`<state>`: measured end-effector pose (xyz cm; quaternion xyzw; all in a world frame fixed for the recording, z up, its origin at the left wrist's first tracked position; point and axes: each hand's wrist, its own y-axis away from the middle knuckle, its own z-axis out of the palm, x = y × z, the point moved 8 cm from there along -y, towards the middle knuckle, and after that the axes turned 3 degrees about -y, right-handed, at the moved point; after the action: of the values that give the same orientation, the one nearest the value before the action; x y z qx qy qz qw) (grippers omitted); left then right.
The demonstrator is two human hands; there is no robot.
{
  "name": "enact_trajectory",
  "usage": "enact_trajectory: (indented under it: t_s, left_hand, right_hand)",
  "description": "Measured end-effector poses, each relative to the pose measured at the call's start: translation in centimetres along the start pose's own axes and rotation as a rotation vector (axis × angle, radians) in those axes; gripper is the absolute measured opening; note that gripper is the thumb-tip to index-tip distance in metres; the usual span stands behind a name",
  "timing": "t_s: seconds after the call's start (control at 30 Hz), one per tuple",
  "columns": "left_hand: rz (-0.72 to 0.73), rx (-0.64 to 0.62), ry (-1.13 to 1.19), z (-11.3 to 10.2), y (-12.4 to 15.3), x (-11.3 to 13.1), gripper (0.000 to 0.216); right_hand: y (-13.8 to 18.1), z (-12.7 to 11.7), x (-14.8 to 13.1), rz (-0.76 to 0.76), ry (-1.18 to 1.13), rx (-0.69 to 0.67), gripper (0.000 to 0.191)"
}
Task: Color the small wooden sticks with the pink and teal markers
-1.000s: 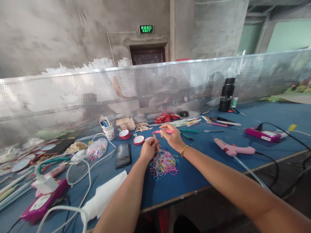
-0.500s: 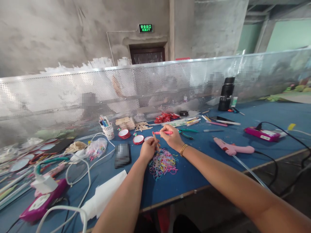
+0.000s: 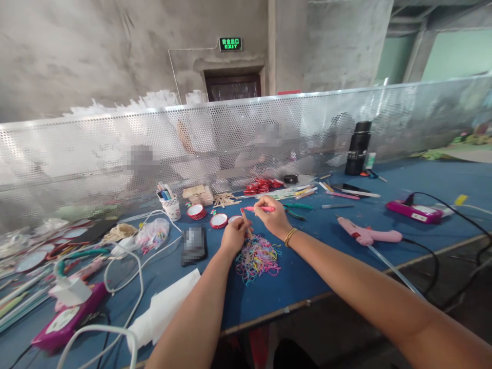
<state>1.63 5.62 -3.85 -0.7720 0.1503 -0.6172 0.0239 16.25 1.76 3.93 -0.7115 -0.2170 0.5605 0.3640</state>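
My left hand (image 3: 235,237) is closed around a small wooden craft stick (image 3: 246,219), whose upper end looks reddish. In my right hand (image 3: 272,215) is a red marker (image 3: 253,209), its tip at or very near the upper end of the stick; contact is too small to tell. Right below both hands lies a tangled heap of colourful thin rubber bands (image 3: 258,260). Just beyond my left hand sit two round red-rimmed pieces with white tops, one red-rimmed disc (image 3: 219,221) and a taller one (image 3: 196,211); another is partly hidden behind my fingers.
A phone (image 3: 193,246) and white paper (image 3: 165,307) lie to the left, near cables and a purple power strip (image 3: 71,315). Rightward are green-handled pliers (image 3: 298,206), a pink glue gun (image 3: 369,234) and a black bottle (image 3: 358,148). A perforated metal screen (image 3: 230,138) borders the back.
My right hand and the marker have shifted very slightly at the stick's end. My left hand still grips the stick in the same place.
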Motion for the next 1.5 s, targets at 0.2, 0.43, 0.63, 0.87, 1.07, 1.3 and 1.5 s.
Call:
enact_trajectory:
  t_s: [0.2, 0.43, 0.63, 0.87, 1.07, 1.3, 1.5]
  left_hand:
    - [-0.005, 0.000, -0.016, -0.05, -0.11, -0.21, 0.013]
    - [-0.004, -0.002, 0.003, 0.05, -0.02, -0.13, 0.014]
    - [0.008, 0.001, -0.013, 0.06, 0.02, 0.03, 0.016]
    - [-0.005, -0.007, -0.015, 0.10, 0.12, 0.11, 0.015]
    - [0.010, -0.001, -0.015, 0.09, 0.08, 0.18, 0.014]
    - [-0.004, -0.005, -0.010, 0.10, 0.04, 0.03, 0.015]
    - [0.014, -0.017, -0.024, 0.07, -0.32, -0.56, 0.020]
  right_hand:
    - [0.07, 0.43, 0.07, 0.008, 0.019, -0.039, 0.010]
    - [0.04, 0.25, 0.00, -0.011, 0.004, -0.021, 0.009]
    - [0.00, 0.15, 0.09, 0.003, 0.033, -0.014, 0.010]
    - [0.04, 0.29, -0.30, -0.016, 0.016, -0.032, 0.010]
    - [-0.01, 0.11, -0.19, -0.006, 0.010, -0.015, 0.010]
    - [0.09, 0.22, -0.13, -0.002, 0.017, -0.020, 0.009]
    - [0.09, 0.29, -0.18, 0.004, 0.003, -0.025, 0.009]
